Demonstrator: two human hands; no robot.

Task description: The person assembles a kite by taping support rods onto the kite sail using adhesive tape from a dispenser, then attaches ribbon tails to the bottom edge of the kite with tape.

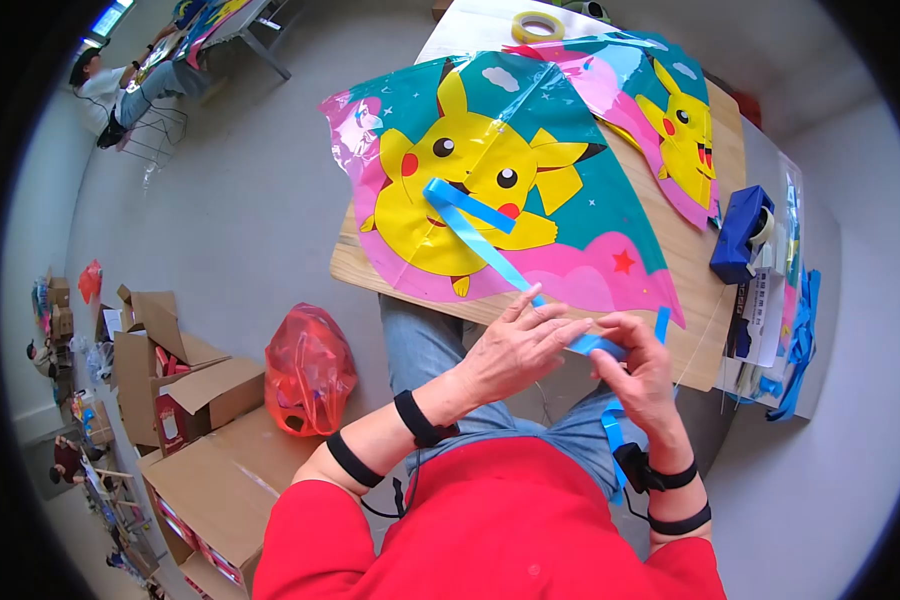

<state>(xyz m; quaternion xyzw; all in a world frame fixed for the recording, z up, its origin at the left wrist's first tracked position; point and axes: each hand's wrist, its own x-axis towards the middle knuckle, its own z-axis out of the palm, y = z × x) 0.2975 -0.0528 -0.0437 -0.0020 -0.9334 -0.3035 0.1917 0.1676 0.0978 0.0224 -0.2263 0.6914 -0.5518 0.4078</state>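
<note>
A kite sheet (450, 170) printed with a yellow cartoon figure lies on the wooden board, over the wearer's knees. Across it runs a blue ribbon (485, 250), folded at its upper end. The ribbon leads down to my left hand (515, 345), whose fingers are pressed around it near the board's front edge. Just to the right, my right hand (638, 370) pinches the ribbon between thumb and fingers. More ribbon hangs below my right hand. A second printed sheet (685, 130) lies at the upper right of the board (705, 340).
A yellow tape roll (537, 27) lies at the board's far end. To the right stands a blue tape dispenser (742, 235), near more blue ribbons (800, 345). At left are a red plastic bag (308, 370) and cardboard boxes (230, 470). Another person (110, 95) sits at the upper left.
</note>
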